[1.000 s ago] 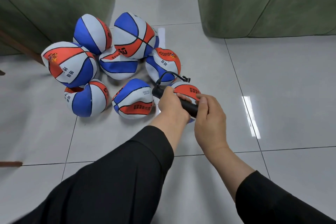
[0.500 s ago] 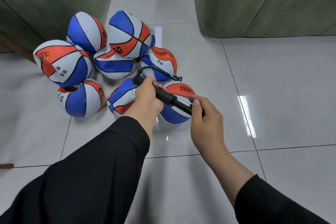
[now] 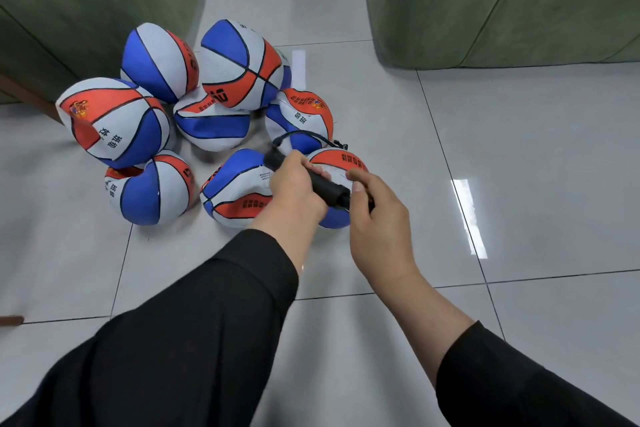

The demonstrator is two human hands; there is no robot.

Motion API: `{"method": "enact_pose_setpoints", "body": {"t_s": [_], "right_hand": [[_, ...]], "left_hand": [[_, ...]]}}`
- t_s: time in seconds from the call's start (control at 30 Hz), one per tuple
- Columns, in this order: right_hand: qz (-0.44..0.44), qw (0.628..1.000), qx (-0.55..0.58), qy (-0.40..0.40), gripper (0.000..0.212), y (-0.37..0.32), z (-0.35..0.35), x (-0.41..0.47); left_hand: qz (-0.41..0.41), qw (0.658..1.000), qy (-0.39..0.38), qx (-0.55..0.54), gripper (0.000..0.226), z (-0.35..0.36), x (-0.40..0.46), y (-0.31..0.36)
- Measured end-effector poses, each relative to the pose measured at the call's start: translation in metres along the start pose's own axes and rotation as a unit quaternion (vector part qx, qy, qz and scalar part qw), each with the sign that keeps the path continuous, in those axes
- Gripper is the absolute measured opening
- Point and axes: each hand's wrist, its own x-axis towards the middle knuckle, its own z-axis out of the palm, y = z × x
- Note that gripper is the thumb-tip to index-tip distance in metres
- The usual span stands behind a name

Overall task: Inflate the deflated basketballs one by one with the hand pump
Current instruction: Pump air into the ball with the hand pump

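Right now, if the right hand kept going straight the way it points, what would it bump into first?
Probably the pump it already grips, then the left hand on the barrel. Beyond those lies the basketball under the pump, though depth is hard to judge.

Two bare hands, left hand (image 3: 297, 189), right hand (image 3: 379, 215), loose black long sleeves, left sleeve (image 3: 180, 340) wide and draped, right sleeve (image 3: 512, 378) at lower right of the frame, forearms bare

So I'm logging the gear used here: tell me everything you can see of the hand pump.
The hand pump is a slim black cylinder, plastic by its look, held tilted above the basketballs. The left hand grips its barrel; the right hand holds the handle end. A thin black hose loops from its far tip. Where the hose ends is unclear.
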Motion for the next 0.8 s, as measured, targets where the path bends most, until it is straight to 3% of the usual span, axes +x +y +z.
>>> {"method": "enact_pose_setpoints", "body": {"t_s": [0.27,0.63,0.8], "right_hand": [[-0.035,0.999,0.016,-0.004,0.029,0.009,-0.015,-0.013],[-0.029,0.998,0.009,0.051,0.034,0.015,-0.004,-0.003],[-0.003,1.000,-0.015,0.016,0.034,0.018,0.002,-0.005]], "left_hand": [[0.048,0.997,0.054,0.010,0.024,-0.021,0.037,0.050],[-0.010,1.000,0.010,-0.010,0.023,0.009,-0.014,-0.029],[-0.020,0.999,0.030,-0.011,0.025,-0.002,-0.012,-0.034]]}}
